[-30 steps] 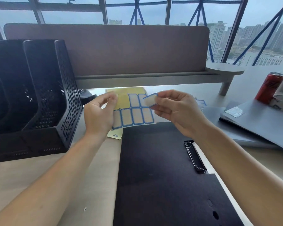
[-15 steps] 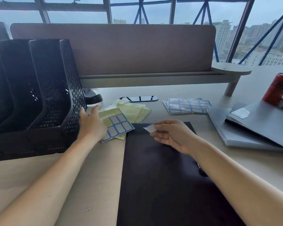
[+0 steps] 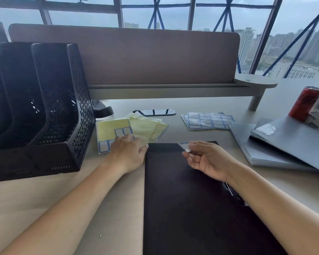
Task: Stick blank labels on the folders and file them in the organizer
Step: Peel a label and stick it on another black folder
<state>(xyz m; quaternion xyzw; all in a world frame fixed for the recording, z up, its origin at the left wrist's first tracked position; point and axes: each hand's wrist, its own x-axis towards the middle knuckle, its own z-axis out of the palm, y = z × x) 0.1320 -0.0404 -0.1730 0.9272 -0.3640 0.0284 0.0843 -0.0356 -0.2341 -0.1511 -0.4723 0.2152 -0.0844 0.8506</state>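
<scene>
Label [image 3: 184,145] pinched in right hand [image 3: 208,161] over folder [image 3: 188,208].

A pale wooden bench [image 3: 44,208] with filing things spread across it.
A black mesh organizer [image 3: 44,111] stands at the left edge, and a black folder [image 3: 182,208] lies flat in the near middle. Between them, farther back, lies a part-used label sheet [image 3: 110,131] with a few blue-edged labels left on its yellow backing. It touches a loose pile of bare yellow backing sheets [image 3: 149,126]. Behind the pile lies a dark phone [image 3: 154,112], and to its right a fanned stack of full label sheets [image 3: 208,120]. Grey folders [image 3: 265,155] overlap at the right, with a red can [image 3: 304,103] upright behind them.
</scene>
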